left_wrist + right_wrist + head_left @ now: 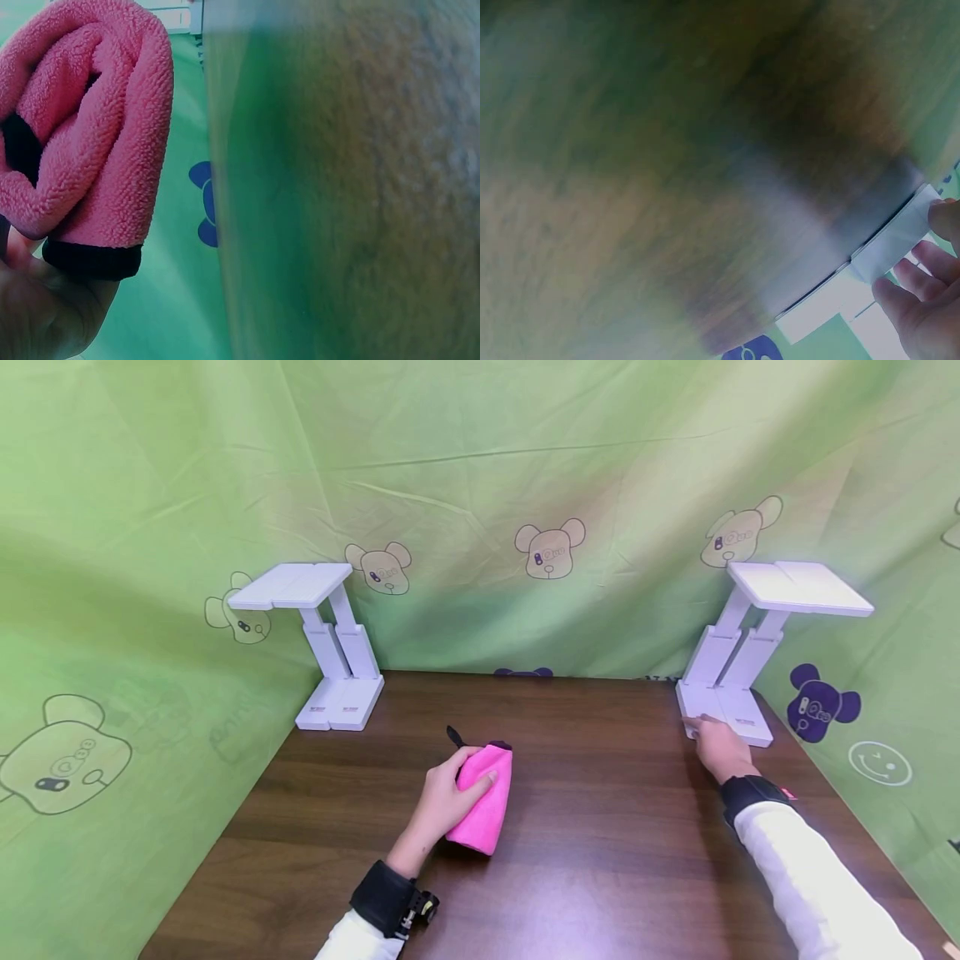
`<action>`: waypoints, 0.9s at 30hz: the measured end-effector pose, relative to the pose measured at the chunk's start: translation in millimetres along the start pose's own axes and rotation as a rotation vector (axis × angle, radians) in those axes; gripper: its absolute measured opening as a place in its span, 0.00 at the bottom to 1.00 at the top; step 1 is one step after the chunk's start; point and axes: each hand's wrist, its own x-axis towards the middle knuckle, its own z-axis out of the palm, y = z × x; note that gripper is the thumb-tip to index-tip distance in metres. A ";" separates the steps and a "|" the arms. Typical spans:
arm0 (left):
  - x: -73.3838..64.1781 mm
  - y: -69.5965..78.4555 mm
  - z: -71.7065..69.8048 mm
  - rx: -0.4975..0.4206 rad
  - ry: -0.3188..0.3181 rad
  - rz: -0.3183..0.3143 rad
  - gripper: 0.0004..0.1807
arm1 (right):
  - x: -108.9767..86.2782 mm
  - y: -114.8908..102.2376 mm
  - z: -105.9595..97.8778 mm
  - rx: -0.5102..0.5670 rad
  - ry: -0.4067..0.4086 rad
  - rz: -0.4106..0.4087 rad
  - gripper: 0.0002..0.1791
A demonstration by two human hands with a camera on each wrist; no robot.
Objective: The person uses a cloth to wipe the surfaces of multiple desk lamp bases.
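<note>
While clamped on cloth with left grip, touching stand with right grip, cannot tell if pinching; seemingly yet to set cloth down.

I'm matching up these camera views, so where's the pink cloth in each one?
Head: pink cloth, lower middle, in the left hand.
Left wrist: pink cloth, upper left, large.
Right wrist: not in it.
Shared landmark: the brown tabletop, in all three.

Green bear-print cloth behind a dark wood-grain table
</note>
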 end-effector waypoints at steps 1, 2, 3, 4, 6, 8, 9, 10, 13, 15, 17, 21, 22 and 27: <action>-0.1 0.0 0.2 -0.001 -0.002 -0.001 0.20 | 0.0 1.2 -0.1 0.002 0.003 -0.003 0.22; -0.2 0.0 0.4 -0.003 -0.003 0.000 0.20 | 0.1 2.4 0.1 0.006 0.007 -0.007 0.22; -0.3 -0.1 0.6 -0.004 -0.004 -0.002 0.20 | -0.4 2.8 0.1 0.010 0.013 -0.013 0.23; -0.5 -0.1 0.8 -0.003 -0.005 -0.003 0.20 | -0.6 3.6 0.3 0.012 0.020 -0.018 0.23; -0.8 -0.2 1.2 0.001 -0.006 -0.010 0.21 | -1.4 5.0 0.7 0.013 0.034 -0.031 0.23; -1.1 -0.5 1.5 0.008 -0.008 0.002 0.20 | -2.0 5.9 1.1 0.013 0.040 -0.036 0.23; -1.2 -0.7 1.6 0.011 -0.010 0.002 0.21 | -2.3 6.3 1.1 0.014 0.041 -0.034 0.24; -1.0 -0.8 1.7 0.012 -0.011 0.004 0.21 | -2.2 6.5 1.2 0.015 0.038 -0.027 0.24; -0.5 -1.2 2.1 0.010 -0.008 0.022 0.21 | -1.5 5.5 0.5 0.022 0.024 -0.008 0.24; -0.3 -0.6 2.2 0.005 -0.004 0.021 0.21 | -0.4 4.4 -0.3 0.024 0.010 0.004 0.25; 0.0 -0.1 2.2 0.005 0.001 0.029 0.21 | 0.6 2.0 -1.4 0.024 -0.007 0.010 0.26; 0.2 1.4 2.2 0.005 0.003 0.025 0.21 | 1.7 -5.8 -1.7 0.008 -0.030 0.016 0.27; 0.6 2.2 2.8 0.008 0.002 0.024 0.21 | 1.0 -9.0 -1.6 0.006 -0.027 0.018 0.27; 4.6 7.4 8.7 0.013 0.018 0.021 0.23 | -1.4 -43.4 -1.8 0.067 0.107 -0.050 0.29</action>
